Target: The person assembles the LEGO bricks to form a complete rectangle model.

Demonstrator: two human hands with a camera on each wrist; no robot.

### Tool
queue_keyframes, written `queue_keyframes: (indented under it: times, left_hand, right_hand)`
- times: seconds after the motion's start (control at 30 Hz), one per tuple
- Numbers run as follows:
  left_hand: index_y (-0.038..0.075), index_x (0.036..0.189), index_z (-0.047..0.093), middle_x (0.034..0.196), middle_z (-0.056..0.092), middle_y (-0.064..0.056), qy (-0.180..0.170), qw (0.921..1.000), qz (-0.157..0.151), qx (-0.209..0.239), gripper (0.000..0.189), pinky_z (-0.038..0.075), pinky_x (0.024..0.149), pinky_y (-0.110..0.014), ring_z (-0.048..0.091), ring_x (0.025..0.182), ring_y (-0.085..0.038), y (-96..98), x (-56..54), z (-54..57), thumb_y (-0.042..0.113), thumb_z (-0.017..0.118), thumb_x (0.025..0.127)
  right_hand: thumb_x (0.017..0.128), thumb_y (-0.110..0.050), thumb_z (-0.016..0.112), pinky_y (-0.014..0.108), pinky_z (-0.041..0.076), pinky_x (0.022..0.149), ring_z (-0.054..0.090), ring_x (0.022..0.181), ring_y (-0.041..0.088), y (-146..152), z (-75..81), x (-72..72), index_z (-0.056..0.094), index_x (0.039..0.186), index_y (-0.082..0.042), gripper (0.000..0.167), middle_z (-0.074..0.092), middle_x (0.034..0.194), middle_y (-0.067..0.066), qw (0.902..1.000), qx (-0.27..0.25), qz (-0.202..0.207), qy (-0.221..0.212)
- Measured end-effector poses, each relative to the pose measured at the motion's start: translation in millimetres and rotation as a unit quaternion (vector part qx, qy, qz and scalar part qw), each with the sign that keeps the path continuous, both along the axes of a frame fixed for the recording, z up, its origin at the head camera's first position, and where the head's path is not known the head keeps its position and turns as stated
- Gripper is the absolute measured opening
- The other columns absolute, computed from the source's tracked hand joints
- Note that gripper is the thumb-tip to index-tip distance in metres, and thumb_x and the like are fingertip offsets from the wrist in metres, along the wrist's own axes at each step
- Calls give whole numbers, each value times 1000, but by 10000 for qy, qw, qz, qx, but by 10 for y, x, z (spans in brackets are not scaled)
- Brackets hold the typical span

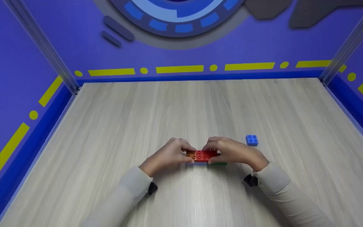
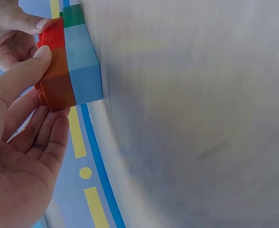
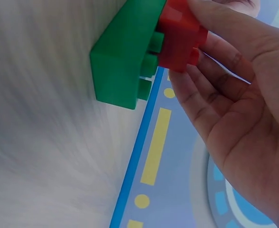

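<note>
My left hand (image 1: 170, 155) pinches an orange toy brick (image 2: 59, 78) between thumb and fingers. On the other side, my right hand (image 1: 233, 151) grips a red brick (image 1: 203, 155) beside the orange one. Both sit in an upper layer, over a light blue brick (image 2: 84, 61) on the left and a green brick (image 3: 123, 57) on the right. Several studs of the green brick show uncovered at its right end in the right wrist view. The two lower bricks stand end to end on the table.
A separate blue brick (image 1: 251, 140) lies on the wood-look table (image 1: 156, 110), just beyond my right wrist. Blue panels (image 1: 181, 60) with yellow markings wall the table at the back and both sides.
</note>
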State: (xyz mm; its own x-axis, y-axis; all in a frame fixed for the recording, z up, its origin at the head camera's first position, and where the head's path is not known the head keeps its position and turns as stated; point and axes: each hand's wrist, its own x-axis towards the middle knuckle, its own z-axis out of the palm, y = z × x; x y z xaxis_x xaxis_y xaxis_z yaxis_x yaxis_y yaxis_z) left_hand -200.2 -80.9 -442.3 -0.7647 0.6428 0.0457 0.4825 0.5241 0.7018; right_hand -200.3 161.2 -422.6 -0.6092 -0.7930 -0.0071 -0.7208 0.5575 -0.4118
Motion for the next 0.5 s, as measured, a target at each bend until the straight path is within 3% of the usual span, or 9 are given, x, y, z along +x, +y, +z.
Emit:
queue_keyframes:
  times: [0.27,0.5]
  left_hand:
    - [5,106,75,97,72,-6,-120,9999,7,85,31,51,82,-38,63,90,-16,-3,-2,6,12,80,77]
    - [8,108,74,97,72,-3,-146,9998,86,-39,32,48,79,-26,61,89,-11,2,5,-5,15,81,77]
  right_hand:
    - [85,-21,73,35,55,83,64,96,17,68,38,-4,68,116,-6,34,65,106,4,9996,-89,33,-264]
    - [86,-22,72,37,54,86,65,100,22,161,49,-18,68,115,-5,34,66,109,7,9996,-77,-155,-226]
